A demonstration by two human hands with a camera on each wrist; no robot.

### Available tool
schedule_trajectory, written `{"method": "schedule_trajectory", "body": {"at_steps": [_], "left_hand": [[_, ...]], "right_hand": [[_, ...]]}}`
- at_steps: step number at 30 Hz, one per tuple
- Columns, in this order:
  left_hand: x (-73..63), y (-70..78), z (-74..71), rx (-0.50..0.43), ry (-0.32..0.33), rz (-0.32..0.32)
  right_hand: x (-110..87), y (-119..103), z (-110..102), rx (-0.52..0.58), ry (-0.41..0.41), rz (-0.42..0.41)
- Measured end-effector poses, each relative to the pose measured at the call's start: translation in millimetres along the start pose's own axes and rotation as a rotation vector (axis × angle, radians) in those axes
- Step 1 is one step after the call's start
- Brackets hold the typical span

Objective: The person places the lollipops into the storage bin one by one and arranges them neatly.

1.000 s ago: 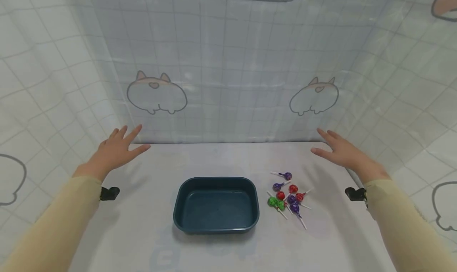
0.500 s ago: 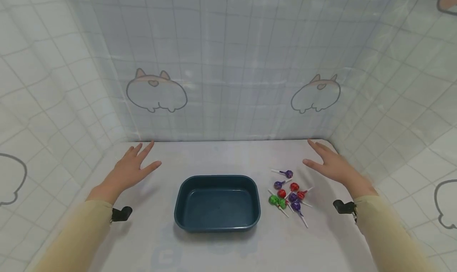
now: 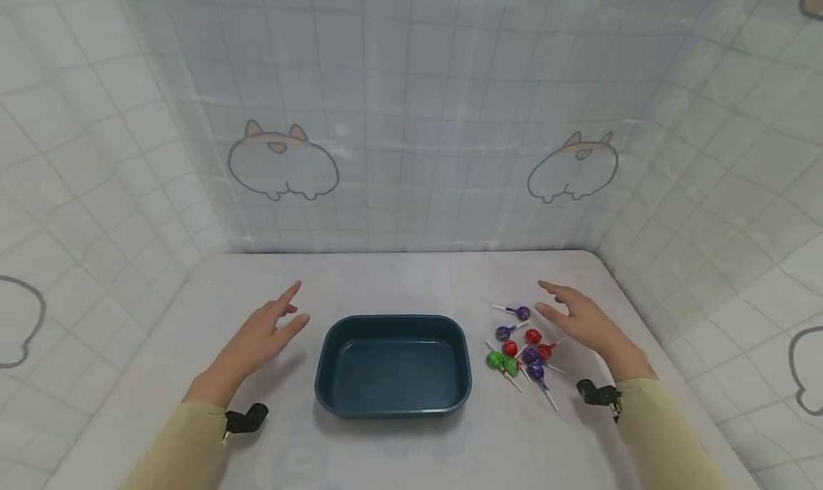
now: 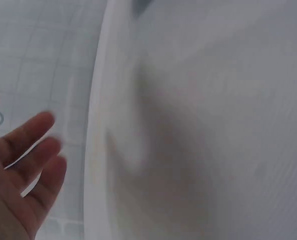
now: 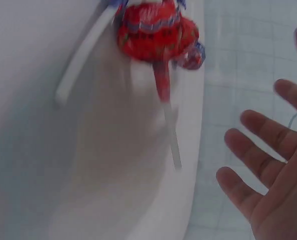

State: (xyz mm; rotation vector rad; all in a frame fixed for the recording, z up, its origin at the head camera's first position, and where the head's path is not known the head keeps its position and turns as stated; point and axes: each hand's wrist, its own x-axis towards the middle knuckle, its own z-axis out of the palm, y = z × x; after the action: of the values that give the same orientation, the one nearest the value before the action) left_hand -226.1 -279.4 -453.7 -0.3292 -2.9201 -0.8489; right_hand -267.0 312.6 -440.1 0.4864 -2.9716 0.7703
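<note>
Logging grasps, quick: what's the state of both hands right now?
Left hand: open, holding nothing, beside the tray.
Right hand: open, holding nothing, near the lollipops.

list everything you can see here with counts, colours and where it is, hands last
table: 1, white, under the tray and lollipops
tray: 1, dark blue-green, centre of the table
purple lollipops: 4 visible, purple, right of the tray, two at the far end of the group
red lollipops: 3 visible, red, middle of the group
green lollipops: 2 visible, green, side of the group nearest the tray
backdrop: pieces unclear, pale with grey grid and animal outlines, behind and both sides
wrist cameras: 2, black, one per wrist
sleeves: 2, pale yellow, both forearms
left hand: 1, bare, left of the tray
right hand: 1, bare, right of the lollipops
</note>
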Motion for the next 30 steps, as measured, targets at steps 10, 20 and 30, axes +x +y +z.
{"method": "schedule_trajectory", "body": {"at_steps": [10, 20, 30], "left_hand": [[-10.9, 8.6, 28.6, -0.369, -0.173, -0.094], [-10.4, 9.7, 51.1, -0.564, -0.243, 0.031], [-10.9, 2.7, 57.4, -0.733, -0.256, 0.047]], "right_hand": [[19.1, -17, 31, 0.034, 0.013, 0.026], [18.6, -14, 38, -0.002, -0.068, 0.115], [27.7, -16, 43, -0.065, -0.11, 0.137]]}}
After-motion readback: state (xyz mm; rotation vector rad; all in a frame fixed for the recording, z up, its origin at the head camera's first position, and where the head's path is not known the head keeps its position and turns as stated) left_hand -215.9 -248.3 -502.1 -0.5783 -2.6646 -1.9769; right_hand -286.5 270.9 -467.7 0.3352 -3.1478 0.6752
